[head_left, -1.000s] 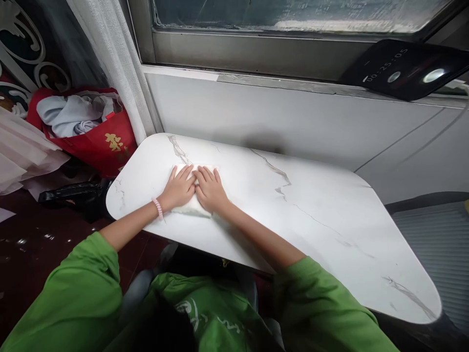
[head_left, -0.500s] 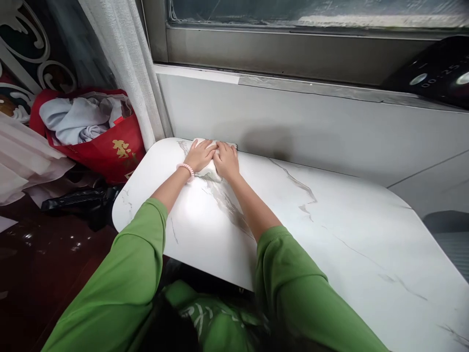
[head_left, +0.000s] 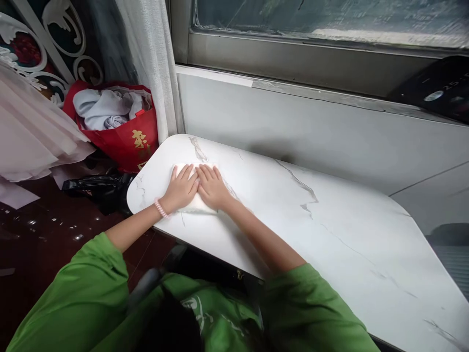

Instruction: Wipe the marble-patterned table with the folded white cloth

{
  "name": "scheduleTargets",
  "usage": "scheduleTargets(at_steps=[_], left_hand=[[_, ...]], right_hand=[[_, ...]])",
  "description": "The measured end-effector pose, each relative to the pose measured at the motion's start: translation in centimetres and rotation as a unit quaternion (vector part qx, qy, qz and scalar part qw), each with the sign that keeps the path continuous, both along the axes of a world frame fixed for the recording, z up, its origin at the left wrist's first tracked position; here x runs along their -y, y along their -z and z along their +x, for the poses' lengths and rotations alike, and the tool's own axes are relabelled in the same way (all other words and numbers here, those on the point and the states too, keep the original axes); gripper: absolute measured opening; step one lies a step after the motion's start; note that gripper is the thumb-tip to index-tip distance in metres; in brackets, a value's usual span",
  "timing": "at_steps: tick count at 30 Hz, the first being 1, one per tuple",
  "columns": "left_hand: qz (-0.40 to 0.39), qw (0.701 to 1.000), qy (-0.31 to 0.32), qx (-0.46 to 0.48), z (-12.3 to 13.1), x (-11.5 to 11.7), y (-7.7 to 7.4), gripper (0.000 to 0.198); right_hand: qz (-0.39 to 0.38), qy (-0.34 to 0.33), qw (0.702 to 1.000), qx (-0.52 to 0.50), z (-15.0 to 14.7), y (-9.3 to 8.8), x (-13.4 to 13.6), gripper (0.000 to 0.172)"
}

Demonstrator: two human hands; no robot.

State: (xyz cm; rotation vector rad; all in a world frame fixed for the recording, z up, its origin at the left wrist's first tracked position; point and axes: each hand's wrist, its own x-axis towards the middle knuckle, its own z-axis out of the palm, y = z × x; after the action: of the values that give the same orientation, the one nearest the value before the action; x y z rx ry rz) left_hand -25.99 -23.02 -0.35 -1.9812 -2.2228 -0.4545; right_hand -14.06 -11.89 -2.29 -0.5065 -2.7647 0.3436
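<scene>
A white cloth (head_left: pixel 199 205) lies folded on the white marble-patterned table (head_left: pixel 278 215), towards its left end. Flat on the cloth's left part rests my left hand (head_left: pixel 180 189), fingers stretched out, a pink beaded bracelet on its wrist. Beside it, my right hand (head_left: pixel 213 187) also presses down with straight fingers. The two hands touch at the fingers and thumbs. Much of the cloth is hidden beneath them.
A red bag (head_left: pixel 120 139) stuffed with pale fabric stands left of the table, by a white curtain (head_left: pixel 152 63). Below it is a black bag (head_left: pixel 97 188). A wall panel (head_left: pixel 227 115) and window frame (head_left: pixel 286 61) run along the far edge.
Both hands have drawn the cloth from the far edge by the wall back towards me and slightly left. My elbows are bent further outward, and the view has shifted a little.
</scene>
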Motion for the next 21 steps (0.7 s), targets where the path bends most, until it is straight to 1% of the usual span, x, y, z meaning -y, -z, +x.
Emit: scheduleTargets(at_steps=[3, 6, 9, 11, 13, 16, 18, 21], left_hand=[[-0.014, 1.0, -0.016, -0.003, -0.7, 5.4, -0.3, 0.047], [-0.019, 0.998, -0.06, 0.001, -2.1, 9.3, -0.3, 0.048], [-0.008, 0.994, -0.11, 0.007, -3.6, 11.9, 0.0, 0.048], [0.004, 0.992, -0.129, 0.007, -4.6, 12.7, 0.2, 0.047], [0.014, 0.992, -0.127, 0.002, -5.5, 12.8, 0.4, 0.047], [0.015, 0.994, -0.104, 0.006, -7.0, 11.3, 0.4, 0.048], [0.004, 0.997, -0.076, 0.016, -8.3, 9.4, 0.3, 0.049], [-0.026, 0.999, -0.025, 0.018, -10.3, 5.3, -0.1, 0.048]], right_hand=[[0.009, -0.045, 0.999, -0.006, -0.8, -0.6, 4.6, 0.059], [0.018, -0.084, 0.996, -0.016, -2.6, -1.2, 8.1, 0.058], [0.014, -0.113, 0.993, -0.028, -4.9, -1.7, 10.1, 0.058], [0.004, -0.127, 0.991, -0.04, -6.2, -1.9, 10.5, 0.057], [-0.008, -0.129, 0.99, -0.051, -7.1, -1.9, 10.5, 0.056], [-0.023, -0.106, 0.992, -0.059, -8.0, -1.7, 9.6, 0.055], [-0.029, -0.076, 0.995, -0.059, -8.6, -1.5, 8.5, 0.056], [-0.038, -0.024, 0.997, -0.056, -9.7, -1.2, 5.8, 0.058]])
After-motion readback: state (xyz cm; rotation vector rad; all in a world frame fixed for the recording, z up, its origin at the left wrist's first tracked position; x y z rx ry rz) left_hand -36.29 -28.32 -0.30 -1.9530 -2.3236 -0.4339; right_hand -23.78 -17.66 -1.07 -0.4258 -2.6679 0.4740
